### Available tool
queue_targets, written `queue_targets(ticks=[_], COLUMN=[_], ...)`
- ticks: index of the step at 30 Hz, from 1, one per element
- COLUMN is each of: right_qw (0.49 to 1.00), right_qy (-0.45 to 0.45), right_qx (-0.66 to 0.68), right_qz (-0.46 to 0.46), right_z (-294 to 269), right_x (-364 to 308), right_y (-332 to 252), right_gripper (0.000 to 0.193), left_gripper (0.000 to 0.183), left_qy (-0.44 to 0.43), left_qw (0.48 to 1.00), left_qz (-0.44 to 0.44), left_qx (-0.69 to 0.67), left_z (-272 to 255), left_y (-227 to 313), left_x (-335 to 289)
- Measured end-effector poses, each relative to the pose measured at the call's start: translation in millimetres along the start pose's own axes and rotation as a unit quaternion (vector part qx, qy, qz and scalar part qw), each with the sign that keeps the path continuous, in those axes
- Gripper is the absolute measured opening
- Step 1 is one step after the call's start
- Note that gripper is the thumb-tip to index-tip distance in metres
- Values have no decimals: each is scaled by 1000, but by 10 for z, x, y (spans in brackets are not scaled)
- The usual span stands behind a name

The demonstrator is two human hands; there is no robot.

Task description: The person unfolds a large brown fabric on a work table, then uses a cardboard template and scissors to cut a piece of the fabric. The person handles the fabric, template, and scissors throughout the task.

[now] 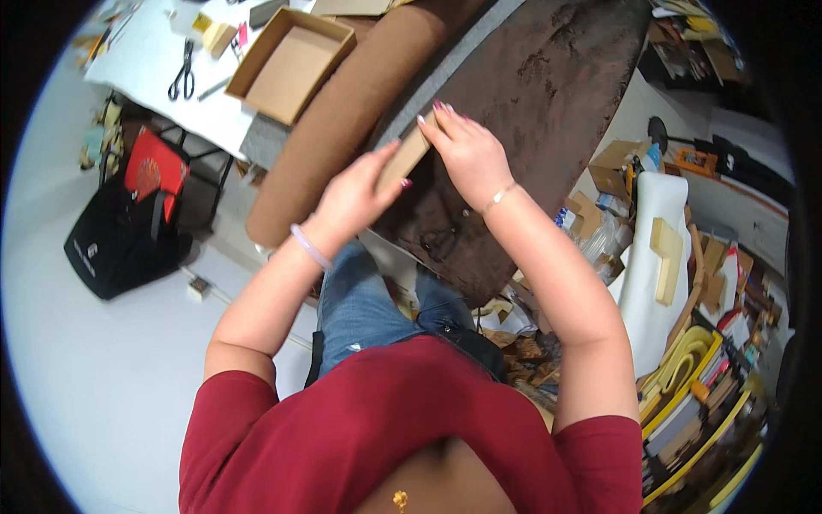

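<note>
1. Holding a narrow tan box-like piece (406, 161) between both hands, over a dark brown, mottled, leather-like sheet (539, 103). Piece slants, upper end to the right; motion blur softens its edges, material uncertain.
2. Left hand (355, 190): grip closed on the lower end, thumb along the near side, fingers on the far side. Pale bracelet (310, 247) on the wrist.
3. Right hand (467, 154): grip pinching the upper end at the fingertips. Thin bangle (499, 198) on the wrist.
4. Long brown roll of material (334, 128) lies diagonally left of the sheet, near the left hand.
5. Beyond the roll, an open shallow tan cardboard box (295, 68) sits at the edge of a white-topped desk (141, 68). Black-handled scissors (184, 75) lie left of it.
6. Far left, a black bag (128, 236) beside a red cloth item (157, 170).
7. Right side: a yellow foam piece (665, 257) against a white, rounded pad (638, 287).
</note>
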State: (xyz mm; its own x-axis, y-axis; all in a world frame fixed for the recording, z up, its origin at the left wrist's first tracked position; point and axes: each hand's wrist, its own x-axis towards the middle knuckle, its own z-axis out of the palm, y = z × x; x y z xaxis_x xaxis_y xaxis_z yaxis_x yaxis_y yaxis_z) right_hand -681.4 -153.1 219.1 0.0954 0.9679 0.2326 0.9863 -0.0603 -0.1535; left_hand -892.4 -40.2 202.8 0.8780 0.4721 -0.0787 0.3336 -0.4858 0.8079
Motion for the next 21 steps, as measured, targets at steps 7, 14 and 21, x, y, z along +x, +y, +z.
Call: queue_targets(ticks=[7,14,21], right_qw=[992,993,995], right_qy=[26,18,39], right_qx=[-80,-61,72], right_qz=[-91,-96,-50], right_z=[104,121,71], right_x=[89,194,206], right_y=[161,315,935], right_gripper=[37,40,33], left_gripper=[78,42,48], left_qy=[182,344,361], left_qw=[977,914,926], left_qz=[-101,-207,-90], left_qx=[-56,-58,54], left_z=[343,1000,1093], left_y=[64,-318,-12], left_x=[-597,-728,-341])
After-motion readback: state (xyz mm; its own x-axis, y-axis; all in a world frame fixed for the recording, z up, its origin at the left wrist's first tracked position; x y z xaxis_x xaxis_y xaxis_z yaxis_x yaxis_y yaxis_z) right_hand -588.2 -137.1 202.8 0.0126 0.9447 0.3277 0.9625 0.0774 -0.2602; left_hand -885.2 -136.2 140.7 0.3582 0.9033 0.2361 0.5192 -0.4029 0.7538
